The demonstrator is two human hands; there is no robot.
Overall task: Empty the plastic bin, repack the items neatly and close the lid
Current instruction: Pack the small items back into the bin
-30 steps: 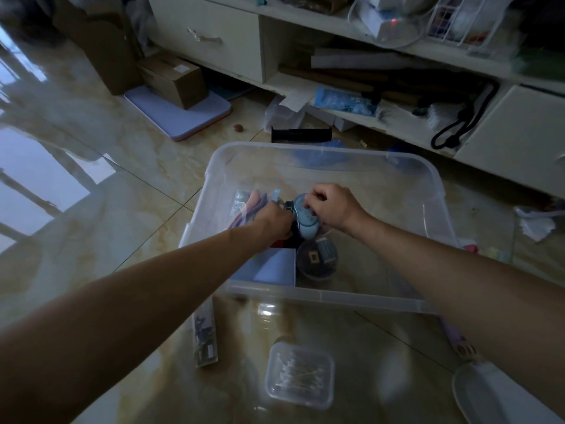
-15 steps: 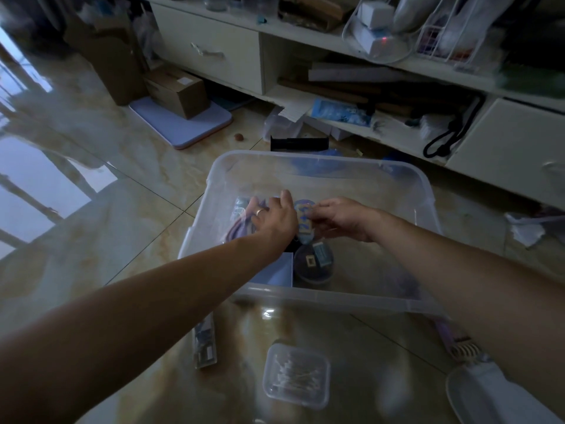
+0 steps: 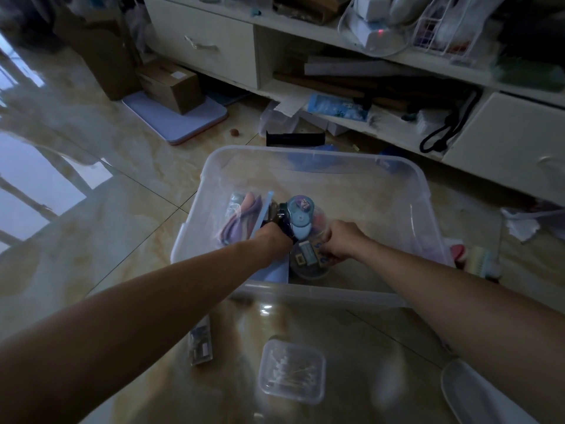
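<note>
Both hands reach into the clear rectangular plastic bin [image 3: 315, 160] that stands open on the glossy marbled tile floor [image 3: 101, 215]. The left hand [image 3: 273, 240] is curled shut around a dark item near the bin's near wall, though what exactly it grips cannot be told. Just beyond its knuckles stands a light blue rounded plastic gadget with a sticker on top [image 3: 301, 214], and to the far left of that hand lean a pale blue flat board [image 3: 263, 214] and folded purple and pink cloths [image 3: 241, 220]. The right hand [image 3: 341, 240] is closed on a small card-like packet with blue print [image 3: 321, 255], held over a round dark lidded tin [image 3: 307, 264] that sits just beside both hands. Nearer the person than the hands, outside the bin, lie a small clear lidded box of cotton swabs [image 3: 292, 371] and a narrow clear packet [image 3: 200, 344] on the floor
</note>
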